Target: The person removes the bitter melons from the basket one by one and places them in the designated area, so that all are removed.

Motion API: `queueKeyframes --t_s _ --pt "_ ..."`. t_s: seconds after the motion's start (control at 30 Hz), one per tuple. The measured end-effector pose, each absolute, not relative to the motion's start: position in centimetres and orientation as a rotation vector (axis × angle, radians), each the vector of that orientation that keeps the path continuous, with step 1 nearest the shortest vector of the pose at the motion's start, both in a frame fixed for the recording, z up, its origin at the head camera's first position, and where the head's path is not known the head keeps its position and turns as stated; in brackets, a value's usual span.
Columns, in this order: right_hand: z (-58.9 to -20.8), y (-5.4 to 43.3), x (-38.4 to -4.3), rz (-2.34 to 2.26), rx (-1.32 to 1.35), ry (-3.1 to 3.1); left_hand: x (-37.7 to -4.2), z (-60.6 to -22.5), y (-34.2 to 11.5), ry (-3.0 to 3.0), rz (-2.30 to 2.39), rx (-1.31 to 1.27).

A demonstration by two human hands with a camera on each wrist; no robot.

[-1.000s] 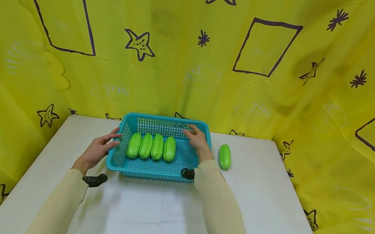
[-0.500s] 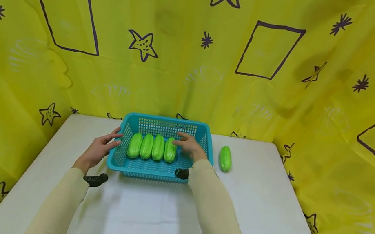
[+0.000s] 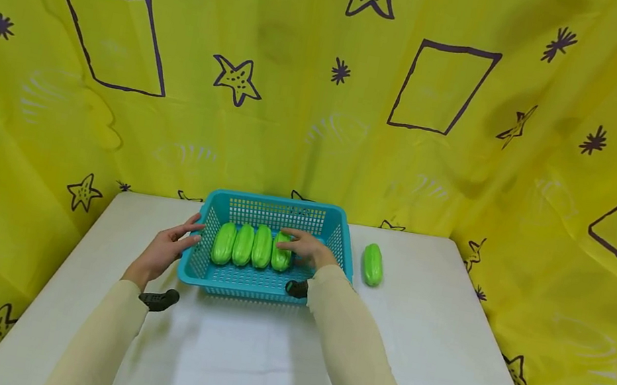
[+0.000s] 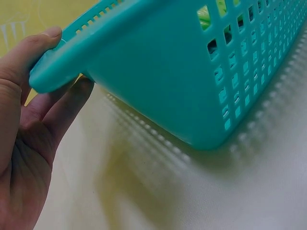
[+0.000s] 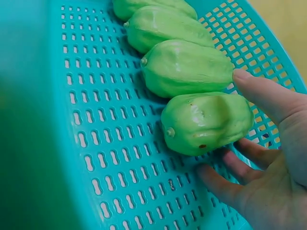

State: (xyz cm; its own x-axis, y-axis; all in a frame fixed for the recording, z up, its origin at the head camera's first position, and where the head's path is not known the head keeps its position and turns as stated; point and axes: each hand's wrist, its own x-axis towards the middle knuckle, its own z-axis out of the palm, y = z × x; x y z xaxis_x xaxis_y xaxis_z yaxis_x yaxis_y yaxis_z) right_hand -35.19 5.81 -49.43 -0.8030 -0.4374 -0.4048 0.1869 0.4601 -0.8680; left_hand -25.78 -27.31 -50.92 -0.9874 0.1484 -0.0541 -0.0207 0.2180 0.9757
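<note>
A turquoise plastic basket (image 3: pixel 244 285) stands on the white table, holding several glossy green, gourd-like vegetables (image 3: pixel 242 245) side by side in a row. On the left, my left hand (image 3: pixel 160 254) holds the basket's rim, thumb on top and fingers beneath it in the left wrist view. My right hand (image 3: pixel 308 248) reaches inside over the rightmost gourd (image 5: pixel 211 123). Its thumb lies along one side of that gourd's far end, and its spread fingers lie at the other side. Part of this gourd is hidden by the hand in the head view.
Another green gourd (image 3: pixel 372 264) lies on the table (image 3: pixel 441 351) to the right of the basket. Yellow curtains (image 3: pixel 292 142) with star drawings enclose the back and sides. A black wrist camera mount (image 3: pixel 158 299) sits on each wrist.
My right hand has moved left and down inside the basket, from its right part to the rightmost gourd. My left hand stays at the basket's left rim. The head view shifts slightly.
</note>
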Motion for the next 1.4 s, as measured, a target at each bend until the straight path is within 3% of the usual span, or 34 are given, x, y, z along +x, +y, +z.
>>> queueKeyframes --t_s 1.03,1.4 --pt "-48.6 6.9 -34.8 -1.189 -0.243 2.286 -26.1 -50.7 -27.3 2.341 1.879 0.084" --pt "-48.7 7.7 -35.2 -1.209 -0.223 2.251 -24.7 -48.2 -26.4 2.273 1.914 0.089"
